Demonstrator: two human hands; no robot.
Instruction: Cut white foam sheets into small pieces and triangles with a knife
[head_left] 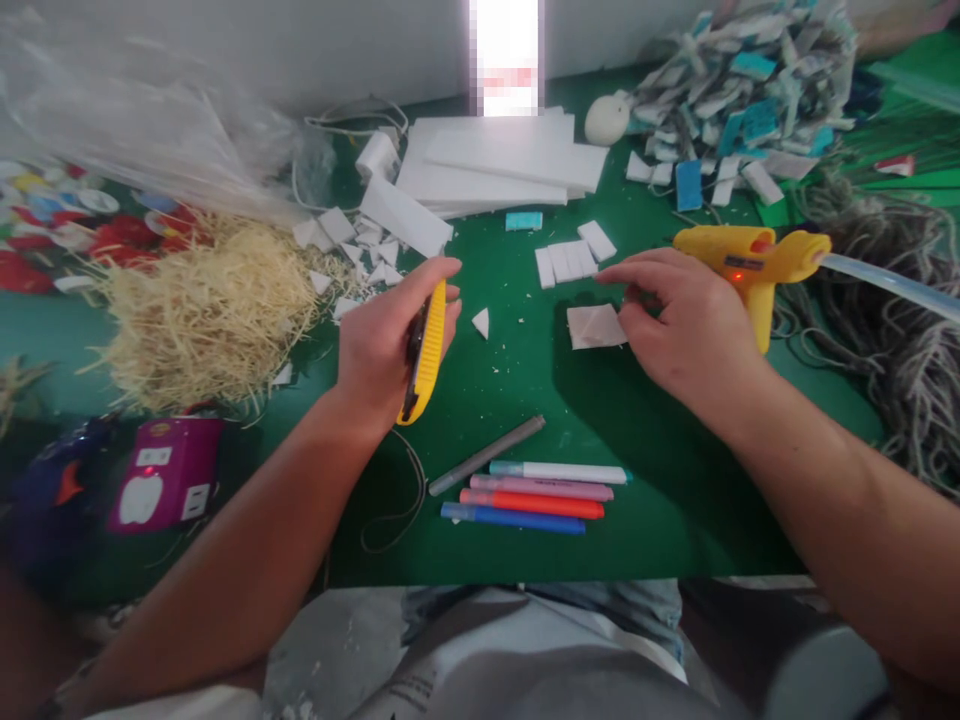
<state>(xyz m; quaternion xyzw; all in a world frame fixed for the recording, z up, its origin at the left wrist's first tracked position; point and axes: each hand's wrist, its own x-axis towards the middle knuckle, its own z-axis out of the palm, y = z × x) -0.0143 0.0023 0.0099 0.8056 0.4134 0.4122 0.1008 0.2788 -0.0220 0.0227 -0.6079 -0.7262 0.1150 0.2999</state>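
My left hand [386, 335] is closed round a yellow utility knife [427, 355], left of the middle of the green table. Over on the right, my right hand [679, 310] hovers beside a small white foam block [592, 327], its fingers bent and partly apart; the thumb side is at the block's right edge, and nothing shows gripped in it. Just behind are several small white foam strips [568, 261] lying side by side. One small white triangle [481, 322] rests between the hands. A blue-topped foam piece [523, 221] lies farther back.
Several markers [555, 472] lie near the front edge. A yellow glue gun [731, 250] stands behind my right hand. White foam sheets [495, 150] are stacked at the back. Straw [210, 310] and a purple box [169, 470] are at left, grey yarn [892, 330] at right.
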